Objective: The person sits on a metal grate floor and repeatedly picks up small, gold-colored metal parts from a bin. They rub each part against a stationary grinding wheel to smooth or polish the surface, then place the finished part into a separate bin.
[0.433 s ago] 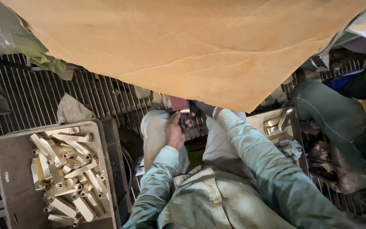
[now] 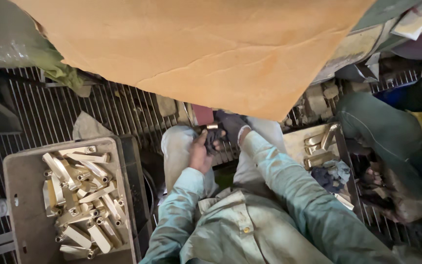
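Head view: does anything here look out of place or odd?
Yes. A large brown cardboard sheet hangs tilted over the work area and hides part of it, reaching just above the left hand and the gloved right hand, which hold a small metal piece. Brass parts lie jumbled in the grey tray.

We see our bare left hand [image 2: 200, 152] and our right hand [image 2: 230, 128] in a dark, matt cloth glove closed on a small shiny brass part [image 2: 210, 127]. Our sleeves are soft, faded cotton. The tray [image 2: 23, 195] looks like dull grey plastic, heaped with glossy brass fittings [image 2: 81, 195]. The floor grating [image 2: 50, 115] is worn bare metal, and the sheet overhead [image 2: 196, 49] is matt, creased brown cardboard.
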